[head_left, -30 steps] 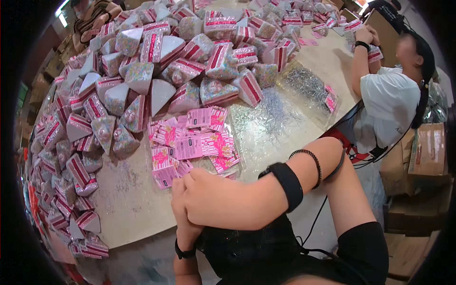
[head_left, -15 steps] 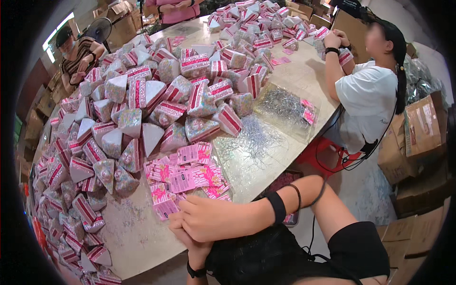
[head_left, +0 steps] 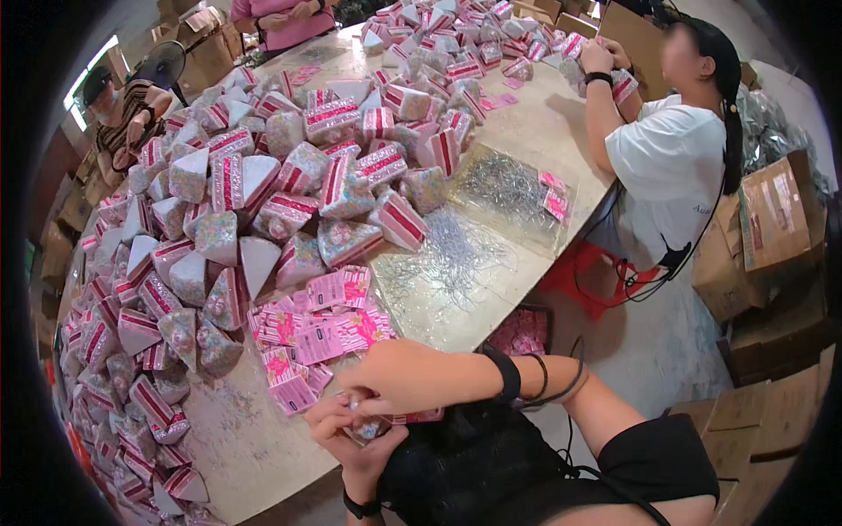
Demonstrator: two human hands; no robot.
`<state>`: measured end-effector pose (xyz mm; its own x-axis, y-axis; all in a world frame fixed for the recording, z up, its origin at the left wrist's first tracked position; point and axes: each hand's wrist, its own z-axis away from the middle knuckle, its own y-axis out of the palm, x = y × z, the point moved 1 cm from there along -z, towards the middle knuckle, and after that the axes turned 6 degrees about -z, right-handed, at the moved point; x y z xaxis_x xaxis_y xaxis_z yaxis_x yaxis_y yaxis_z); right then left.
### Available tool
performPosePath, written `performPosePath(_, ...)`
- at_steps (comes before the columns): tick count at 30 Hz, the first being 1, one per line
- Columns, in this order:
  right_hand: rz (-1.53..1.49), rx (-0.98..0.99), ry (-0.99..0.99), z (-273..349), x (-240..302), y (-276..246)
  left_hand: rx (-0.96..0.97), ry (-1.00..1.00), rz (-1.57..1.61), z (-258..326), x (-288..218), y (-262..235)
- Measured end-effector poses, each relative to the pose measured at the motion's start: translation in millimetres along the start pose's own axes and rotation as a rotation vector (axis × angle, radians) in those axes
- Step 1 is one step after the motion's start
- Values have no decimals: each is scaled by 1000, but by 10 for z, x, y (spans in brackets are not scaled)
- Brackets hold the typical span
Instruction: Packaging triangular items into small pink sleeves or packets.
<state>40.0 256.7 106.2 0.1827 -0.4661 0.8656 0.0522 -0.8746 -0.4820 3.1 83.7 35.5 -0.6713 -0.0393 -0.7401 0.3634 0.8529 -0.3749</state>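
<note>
My left hand [head_left: 340,431] is closed round a glittery cake-slice ornament [head_left: 367,426] in front of my body, just off the table's near edge. From above, my right hand [head_left: 386,377] reaches across, its fingers bent onto the ornament's sprinkled top. Much of the ornament is hidden by my fingers, and whether anything small is pinched there cannot be made out. A bit of pink [head_left: 423,415] shows under my right wrist. Beside my hands lies a loose heap of pink printed tags [head_left: 323,340] on the table.
A big pile of cake-slice ornaments [head_left: 263,193] covers the table's left and far side. Silver threads [head_left: 509,193] lie on a clear sheet at right. Co-workers sit or stand around the table [head_left: 438,324]; one in white [head_left: 667,149] sits right by a red stool [head_left: 588,280] and cardboard boxes [head_left: 772,219].
My hands have parted slightly, so the cake-slice ornament now shows between them. My view has shifted, and the tabletop things appear further left.
</note>
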Motion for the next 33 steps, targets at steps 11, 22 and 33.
performPosePath(11,-460,-757,-47,361,219,-803,-386,176,45,150,290,-65)
performPosePath(22,715,-999,490,1027,-499,-1749,-386,-153,156,8,55,22)
performPosePath(33,440,-498,239,860,-562,-1413,-259,20,-178,-26,-12,54)
